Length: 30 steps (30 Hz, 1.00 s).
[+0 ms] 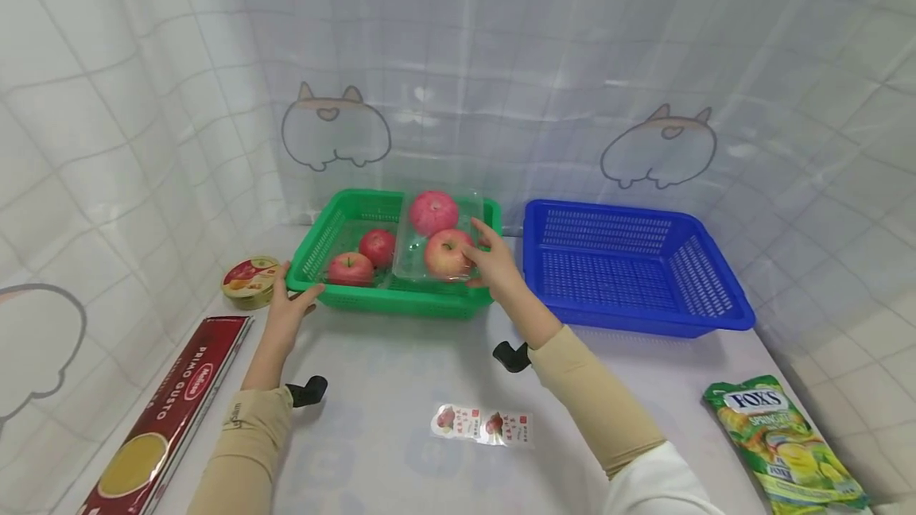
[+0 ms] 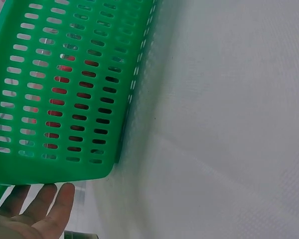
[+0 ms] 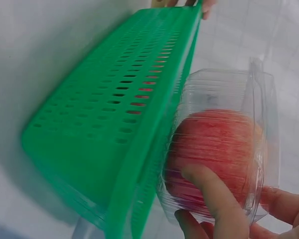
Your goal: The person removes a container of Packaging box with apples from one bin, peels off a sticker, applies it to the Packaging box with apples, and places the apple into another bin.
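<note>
Head view shows the green basket (image 1: 390, 292) on the white table (image 1: 401, 388), and everything else sits around it. Resting across the basket's right half is a clear plastic tray (image 1: 436, 249) with two apples (image 1: 447, 253) inside, one behind the other. The right hand (image 1: 494, 269) grips the tray at its near right corner; in the right wrist view the thumb and fingers (image 3: 217, 199) are curled round the plastic, right against the front apple. The left hand (image 1: 286, 312) rests on the basket's near left corner with its fingers mostly straight, touching the rim and holding nothing. So the two hands are far apart, one at each end of the basket. Two loose apples (image 1: 361, 259) lie in the basket's left half. To the right of the basket is a blue basket (image 1: 630, 269), with nothing showing in it. To the left of the green basket is a small round tin (image 1: 249, 280), and nearer the person a long red box (image 1: 168, 412). A green snack bag (image 1: 783, 443) lies far to the right, and a small sticker strip (image 1: 483, 425) lies in front. To do this well, I think the tray should stay flat so the apples do not roll out, the pinch should be gentle because thin plastic bends, and the left hand should keep the basket from sliding.
</note>
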Available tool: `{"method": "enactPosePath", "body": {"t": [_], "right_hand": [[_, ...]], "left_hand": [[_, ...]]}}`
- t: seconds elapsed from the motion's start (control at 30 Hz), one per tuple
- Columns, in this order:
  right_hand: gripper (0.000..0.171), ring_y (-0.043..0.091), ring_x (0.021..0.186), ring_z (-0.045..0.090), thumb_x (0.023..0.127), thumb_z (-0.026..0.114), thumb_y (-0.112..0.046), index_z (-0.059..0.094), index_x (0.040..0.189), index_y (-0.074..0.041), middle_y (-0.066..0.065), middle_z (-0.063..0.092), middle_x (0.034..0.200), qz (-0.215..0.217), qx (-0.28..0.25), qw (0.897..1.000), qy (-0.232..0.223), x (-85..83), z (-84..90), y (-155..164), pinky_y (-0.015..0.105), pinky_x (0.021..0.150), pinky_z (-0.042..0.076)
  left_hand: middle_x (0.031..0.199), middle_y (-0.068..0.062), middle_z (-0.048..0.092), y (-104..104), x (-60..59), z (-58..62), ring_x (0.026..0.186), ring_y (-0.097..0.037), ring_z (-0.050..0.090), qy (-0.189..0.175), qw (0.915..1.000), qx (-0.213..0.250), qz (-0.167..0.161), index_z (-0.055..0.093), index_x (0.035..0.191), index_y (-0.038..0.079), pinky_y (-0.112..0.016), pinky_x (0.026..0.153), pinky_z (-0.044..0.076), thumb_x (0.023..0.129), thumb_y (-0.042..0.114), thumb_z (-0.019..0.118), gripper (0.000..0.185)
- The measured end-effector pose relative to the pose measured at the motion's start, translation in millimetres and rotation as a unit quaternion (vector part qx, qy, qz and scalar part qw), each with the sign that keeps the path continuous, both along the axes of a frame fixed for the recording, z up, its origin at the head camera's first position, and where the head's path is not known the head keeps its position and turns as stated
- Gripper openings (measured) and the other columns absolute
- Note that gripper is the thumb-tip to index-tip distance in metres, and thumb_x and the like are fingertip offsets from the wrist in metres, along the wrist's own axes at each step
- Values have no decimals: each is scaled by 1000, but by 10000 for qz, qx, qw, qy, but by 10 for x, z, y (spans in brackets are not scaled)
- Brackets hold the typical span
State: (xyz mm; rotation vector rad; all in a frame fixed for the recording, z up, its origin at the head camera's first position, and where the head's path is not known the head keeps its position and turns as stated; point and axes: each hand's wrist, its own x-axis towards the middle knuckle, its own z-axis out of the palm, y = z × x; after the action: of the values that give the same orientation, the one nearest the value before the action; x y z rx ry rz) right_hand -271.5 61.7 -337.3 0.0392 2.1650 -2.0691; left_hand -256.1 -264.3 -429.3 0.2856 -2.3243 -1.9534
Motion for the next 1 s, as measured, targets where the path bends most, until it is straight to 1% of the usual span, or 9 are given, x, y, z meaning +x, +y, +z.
{"method": "enactPosePath", "body": {"t": [0.1, 0.2, 0.33, 0.4, 0.47, 0.53, 0.67, 0.8, 1.0], "right_hand": [[56, 34, 117, 49, 95, 49, -6, 31, 145, -24, 17, 24, 145, 39, -82, 10000, -30, 91, 47, 38, 51, 75, 51], [56, 35, 117, 48, 94, 49, -5, 32, 144, -24, 17, 23, 145, 16, -149, 9999, -28, 156, 78, 75, 52, 77, 50], [57, 34, 116, 49, 94, 50, -5, 32, 144, -24, 16, 24, 144, -76, -213, 9997, -47, 229, 94, 120, 50, 76, 51], [57, 33, 114, 50, 94, 50, -5, 32, 144, -25, 16, 24, 144, -139, -278, 9995, -55, 267, 89, 136, 50, 77, 51], [57, 31, 109, 52, 93, 51, -5, 32, 144, -25, 16, 25, 143, -234, -378, 9990, -66, 309, 84, 146, 50, 77, 51], [57, 31, 107, 53, 93, 52, -6, 33, 144, -24, 16, 26, 143, -342, -465, 9983, -17, 357, 80, 148, 49, 75, 52], [56, 31, 107, 52, 92, 53, -5, 35, 143, -23, 16, 28, 138, -547, -625, 9965, 57, 454, 96, 136, 46, 71, 53], [55, 28, 102, 52, 92, 55, -6, 36, 141, -22, 16, 28, 134, -630, -648, 9958, 152, 512, 105, 129, 44, 69, 54], [54, 25, 95, 52, 92, 54, -8, 35, 141, -21, 16, 29, 130, -671, -500, 9960, 308, 564, 79, 129, 41, 66, 55]], "left_hand": [[153, -17, -2, 34, 21, 13, 135, -37, 18, 20, 9997, -220, 137, -11, 148, 16, -52, 105, 26, 93, 25, 52, 84], [151, -19, 1, 160, 73, 73, 136, -37, 11, 344, 9915, -956, 816, -1, 149, 13, -54, 108, 18, 90, 28, 56, 84], [146, -18, 13, 546, 205, 221, 135, -33, 9, 1657, 9526, -1646, 1950, 25, 144, 9, -53, 108, 13, 85, 22, 64, 73], [145, -16, 16, 834, 307, 316, 135, -28, 11, 2423, 9395, -1400, 1975, 32, 140, 6, -51, 108, 13, 84, 17, 64, 65], [142, -17, 17, 1157, 469, 486, 134, -27, 13, 2756, 9460, -746, 1535, 30, 137, 1, -48, 109, 14, 85, 10, 62, 62], [143, -15, 14, 1439, 574, 575, 134, -26, 13, 2579, 9612, 227, 948, 23, 138, 4, -44, 110, 15, 87, 10, 60, 64], [143, -13, 7, 1812, 658, 679, 133, -27, 18, 1188, 9782, 1696, 155, 4, 142, 16, -45, 110, 16, 90, 22, 55, 73], [144, -15, 7, 2009, 596, 696, 127, -28, 31, 543, 9731, 2235, -103, -2, 141, 23, -48, 107, 24, 90, 27, 56, 78], [141, -13, 11, 2163, 531, 669, 117, -29, 45, 841, 9589, 2711, -27, -4, 140, 23, -50, 93, 42, 88, 19, 58, 81]]}}
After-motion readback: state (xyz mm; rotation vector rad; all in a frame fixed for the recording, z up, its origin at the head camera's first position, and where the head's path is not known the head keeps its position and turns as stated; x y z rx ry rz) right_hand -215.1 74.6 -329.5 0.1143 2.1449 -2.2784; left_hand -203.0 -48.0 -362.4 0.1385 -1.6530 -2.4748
